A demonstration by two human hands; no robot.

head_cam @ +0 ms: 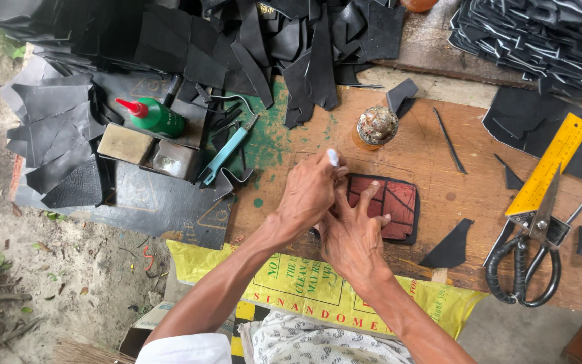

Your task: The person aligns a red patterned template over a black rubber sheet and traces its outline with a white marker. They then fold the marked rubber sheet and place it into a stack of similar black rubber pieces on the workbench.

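My left hand [308,195] is closed around a white marker [333,158], tip end up, just left of a reddish-brown leather piece [399,199] with a black edge and dark lines on it. My right hand [351,239] lies against the left hand, its fingers spread and pressing down on the left part of that piece. The piece rests flat on a wooden board [453,195]. Its left edge is hidden under my hands.
Black scissors [530,263] and a yellow ruler [550,165] lie at the right. A small capped jar [376,125] stands behind the piece. At the left are a green glue bottle [156,116] and a teal tool [227,155]. Black leather cut-outs [291,40] pile up along the back, and a yellow sack [304,283] hangs over the front edge.
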